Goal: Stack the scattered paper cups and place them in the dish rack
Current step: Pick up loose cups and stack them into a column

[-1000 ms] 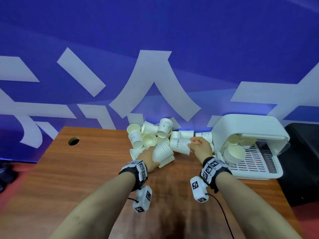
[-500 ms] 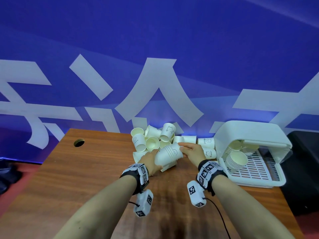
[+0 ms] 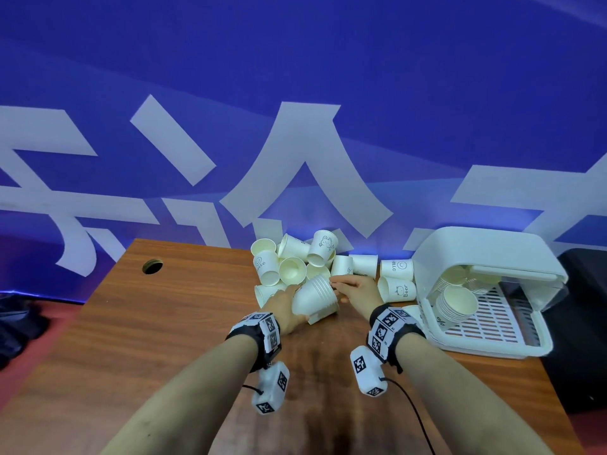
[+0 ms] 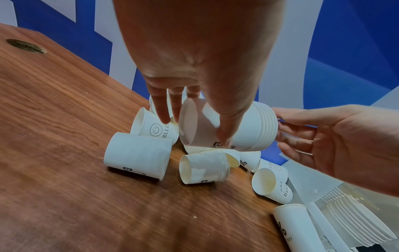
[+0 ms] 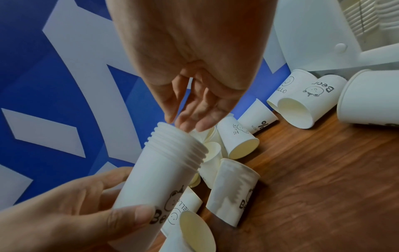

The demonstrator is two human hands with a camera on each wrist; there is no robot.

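A nested stack of white paper cups (image 3: 313, 297) (image 4: 248, 129) (image 5: 164, 173) hangs tilted above the wooden table, mouth toward the back wall. My left hand (image 3: 285, 305) (image 5: 86, 204) grips its lower end, thumb on one side and fingers on the other. The right hand (image 3: 353, 285) (image 5: 187, 122) (image 4: 323, 136) is at the stack's rims, with loosely extended fingers touching the top edge and holding nothing. Several loose cups (image 3: 295, 267) lie heaped behind and beneath the stack. The white dish rack (image 3: 492, 343) stands to the right and holds stacked cups (image 3: 456, 302).
A Bear cup (image 3: 397, 289) and a HELLO cup (image 3: 395, 267) lie between my right hand and the rack. The rack's lid (image 3: 476, 247) is raised. A cable hole (image 3: 152, 266) marks the table's far left. A black object (image 3: 584, 323) stands right of the rack. A blue banner backs the table.
The right hand brought a HELLO cup to the stack and pushed it in; that cup is now nested. My left hand lifted and tilted the stack slightly toward the right hand.
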